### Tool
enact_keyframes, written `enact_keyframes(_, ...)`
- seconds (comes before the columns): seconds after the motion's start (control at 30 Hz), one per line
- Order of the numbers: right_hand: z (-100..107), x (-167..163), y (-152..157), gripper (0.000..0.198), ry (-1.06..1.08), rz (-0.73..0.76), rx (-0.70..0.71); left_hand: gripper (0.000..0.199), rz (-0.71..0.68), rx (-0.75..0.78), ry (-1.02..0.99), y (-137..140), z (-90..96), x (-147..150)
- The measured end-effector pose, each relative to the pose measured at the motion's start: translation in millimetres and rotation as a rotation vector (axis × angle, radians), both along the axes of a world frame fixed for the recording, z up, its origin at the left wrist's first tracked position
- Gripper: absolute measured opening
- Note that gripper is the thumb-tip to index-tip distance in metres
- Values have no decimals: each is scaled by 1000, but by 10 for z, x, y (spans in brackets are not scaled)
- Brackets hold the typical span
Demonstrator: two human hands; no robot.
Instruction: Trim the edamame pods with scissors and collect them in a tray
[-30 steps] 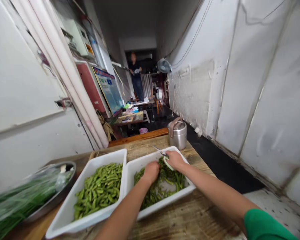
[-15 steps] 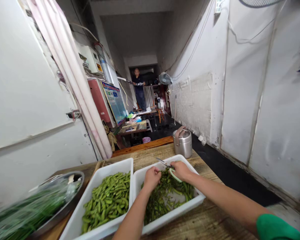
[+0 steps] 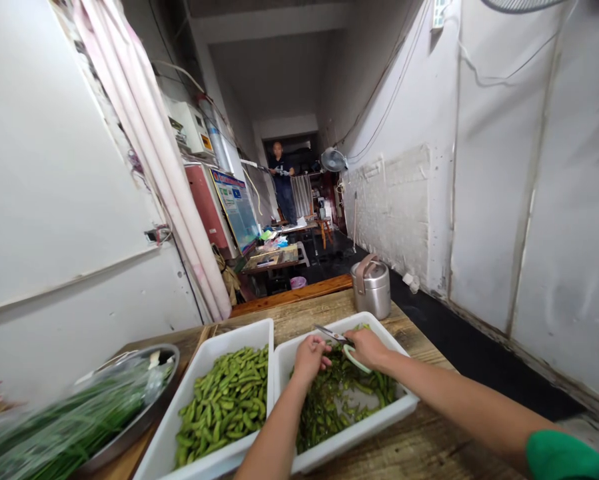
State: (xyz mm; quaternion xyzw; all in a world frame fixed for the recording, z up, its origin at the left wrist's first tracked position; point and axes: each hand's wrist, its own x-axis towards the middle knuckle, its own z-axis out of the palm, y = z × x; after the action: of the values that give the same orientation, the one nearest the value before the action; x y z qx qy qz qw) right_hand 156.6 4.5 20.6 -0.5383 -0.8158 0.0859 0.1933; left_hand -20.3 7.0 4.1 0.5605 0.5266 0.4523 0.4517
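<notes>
My right hand (image 3: 368, 348) grips a pair of scissors (image 3: 355, 358) with a pale green handle, its blades pointing left over the far part of the right white tray (image 3: 352, 451). Close to the blades, my left hand (image 3: 313, 355) has its fingers curled together; whatever is between them is too small to make out. Beneath both hands lie darker, wet-looking green pods (image 3: 324, 413), with a little liquid and scraps among them. The left white tray (image 3: 154, 433) stands beside it, full of brighter green soybean pods (image 3: 226, 393).
On the left sits a metal basin (image 3: 166, 380) with long green stalks (image 3: 94, 413) in clear plastic. A steel lidded pot (image 3: 374, 293) with a handle stands at the wooden table's (image 3: 299, 308) far right corner. Deeper in the room, a person (image 3: 283, 183) stands behind cluttered tables.
The view has shifted slightly, so everything appears a little to the right. My left hand's fingers have loosened a bit and sit nearer the scissors. The scissors stay in my right hand.
</notes>
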Motion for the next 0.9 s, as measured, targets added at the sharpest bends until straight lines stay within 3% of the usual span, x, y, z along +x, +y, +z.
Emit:
enact_keyframes(0.17,-28,18,20,25,-21,6,67,26,2,-6,-50,-11,35,11)
enact_keyframes(0.37,-62,12,53,28,21,-29,87,28,142,98,-217,30,52,-64)
enact_keyframes(0.6,-73,47,81,44,251,15,-42,25,131,-50,-521,47,74,-42)
enact_keyframes(0.9,-104,70,69,41,283,129,-139,19,138,-91,-562,49,67,23)
